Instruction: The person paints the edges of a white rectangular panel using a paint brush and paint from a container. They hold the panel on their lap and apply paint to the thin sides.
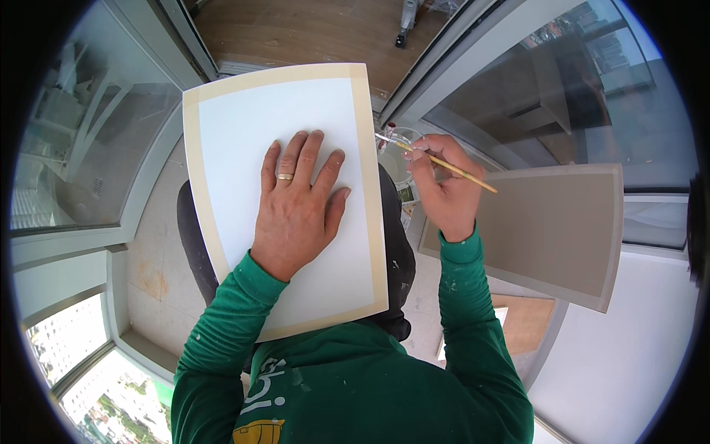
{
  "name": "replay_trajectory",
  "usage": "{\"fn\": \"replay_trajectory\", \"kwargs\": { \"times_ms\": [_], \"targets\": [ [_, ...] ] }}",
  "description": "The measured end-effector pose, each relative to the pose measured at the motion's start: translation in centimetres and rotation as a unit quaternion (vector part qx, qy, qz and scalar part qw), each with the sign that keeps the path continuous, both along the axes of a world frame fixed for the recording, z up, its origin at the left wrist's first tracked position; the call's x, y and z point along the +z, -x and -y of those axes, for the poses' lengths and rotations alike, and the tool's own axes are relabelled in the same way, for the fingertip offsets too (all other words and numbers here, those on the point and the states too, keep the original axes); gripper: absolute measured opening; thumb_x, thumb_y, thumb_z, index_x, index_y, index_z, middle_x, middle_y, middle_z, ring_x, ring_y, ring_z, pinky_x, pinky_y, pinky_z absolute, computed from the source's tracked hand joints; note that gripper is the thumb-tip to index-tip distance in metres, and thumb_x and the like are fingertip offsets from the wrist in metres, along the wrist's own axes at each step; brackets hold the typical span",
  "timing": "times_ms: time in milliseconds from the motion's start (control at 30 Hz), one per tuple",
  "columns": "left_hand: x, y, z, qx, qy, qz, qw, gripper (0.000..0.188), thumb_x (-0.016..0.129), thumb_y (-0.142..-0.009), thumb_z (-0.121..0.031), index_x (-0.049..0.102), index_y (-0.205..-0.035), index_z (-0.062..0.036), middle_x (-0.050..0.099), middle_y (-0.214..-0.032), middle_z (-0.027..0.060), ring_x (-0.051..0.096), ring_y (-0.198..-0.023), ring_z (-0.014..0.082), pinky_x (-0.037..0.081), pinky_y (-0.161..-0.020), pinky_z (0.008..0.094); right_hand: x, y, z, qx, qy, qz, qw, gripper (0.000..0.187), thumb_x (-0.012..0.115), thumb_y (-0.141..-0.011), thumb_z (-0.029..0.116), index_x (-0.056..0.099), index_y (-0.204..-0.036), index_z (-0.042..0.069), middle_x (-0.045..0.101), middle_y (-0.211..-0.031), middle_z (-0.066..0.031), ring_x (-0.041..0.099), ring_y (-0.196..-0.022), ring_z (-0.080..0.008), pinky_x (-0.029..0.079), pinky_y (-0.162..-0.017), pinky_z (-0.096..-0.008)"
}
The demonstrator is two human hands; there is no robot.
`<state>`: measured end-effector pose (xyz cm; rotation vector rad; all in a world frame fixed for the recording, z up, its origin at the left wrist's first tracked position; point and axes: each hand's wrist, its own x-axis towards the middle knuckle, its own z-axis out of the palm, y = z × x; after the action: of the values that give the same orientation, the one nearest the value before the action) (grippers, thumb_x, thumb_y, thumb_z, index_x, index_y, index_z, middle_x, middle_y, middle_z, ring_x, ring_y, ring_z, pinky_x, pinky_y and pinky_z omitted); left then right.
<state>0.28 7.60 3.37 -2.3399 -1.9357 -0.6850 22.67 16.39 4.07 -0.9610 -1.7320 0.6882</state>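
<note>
A white sheet or board (318, 259), edged with beige masking tape (191, 140), rests across my lap. On its middle my left hand (299, 196) lies flat with the fingers spread, a ring on one of them. My right hand (447, 185) is off the board's right edge, closed around a thin paintbrush (462, 173) with a yellowish wooden handle. The brush tip points left, close to the board's upper right edge. Below it stands a round clear container (399, 159), partly hidden by my hand, with a small dark red-capped tube (389, 130) at its rim.
To the right leans a large grey-brown panel (547, 222) with a paler border. A brown board (525, 322) lies on the floor beneath it. Glass doors and windows (74, 148) flank me on both sides. Ahead, past a door track, is a wooden floor (296, 33).
</note>
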Motion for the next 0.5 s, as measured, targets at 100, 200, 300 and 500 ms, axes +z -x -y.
{"fn": "replay_trajectory", "kwargs": {
  "times_ms": [100, 200, 300, 500],
  "targets": [
    [-0.04, 0.01, 0.03, 0.002, 0.000, -0.002, 1.000, 0.044, 0.071, -0.099, -0.025, 0.064, -0.140, -0.0117, 0.050, -0.155, 0.0183, 0.042, -0.151, 0.0372, 0.026, -0.129, 0.0584, -0.01, 0.38, -0.22, 0.003, 0.004, 0.006, 1.000, 0.011, 0.071, -0.091, -0.005, 0.071, -0.101, -0.002, 0.076, -0.088, -0.0069, 0.064, -0.068, -0.0085, 0.053, -0.066, -0.0248],
    [-0.01, 0.03, 0.04, 0.003, 0.002, -0.002, 1.000, 0.044, 0.071, -0.099, -0.025, 0.064, -0.140, -0.0116, 0.050, -0.155, 0.0183, 0.042, -0.151, 0.0371, 0.026, -0.129, 0.0586, 0.13, 0.36, -0.17, 0.000, 0.019, 0.025, 1.000, 0.011, 0.071, -0.091, -0.004, 0.071, -0.101, -0.001, 0.076, -0.088, -0.0070, 0.064, -0.068, -0.0090, 0.053, -0.065, -0.0247],
    [0.01, 0.04, 0.03, 0.002, 0.003, -0.001, 1.000, 0.044, 0.070, -0.099, -0.025, 0.063, -0.140, -0.0115, 0.050, -0.155, 0.0183, 0.042, -0.151, 0.0371, 0.026, -0.129, 0.0588, 0.32, 0.36, -0.08, 0.007, 0.001, 0.037, 0.999, 0.011, 0.071, -0.090, -0.004, 0.071, -0.100, -0.001, 0.075, -0.086, -0.0068, 0.063, -0.066, -0.0087, 0.052, -0.064, -0.0247],
    [-0.05, 0.08, 0.08, 0.000, 0.004, 0.001, 1.000, 0.044, 0.071, -0.099, -0.025, 0.063, -0.140, -0.0114, 0.049, -0.156, 0.0184, 0.042, -0.151, 0.0372, 0.026, -0.129, 0.0589, 0.80, -0.16, 0.62, 0.016, -0.001, 0.073, 0.997, 0.013, 0.070, -0.086, -0.005, 0.070, -0.097, 0.001, 0.073, -0.083, -0.0062, 0.058, -0.063, -0.0068, 0.050, -0.060, -0.0239]
  ]
}}
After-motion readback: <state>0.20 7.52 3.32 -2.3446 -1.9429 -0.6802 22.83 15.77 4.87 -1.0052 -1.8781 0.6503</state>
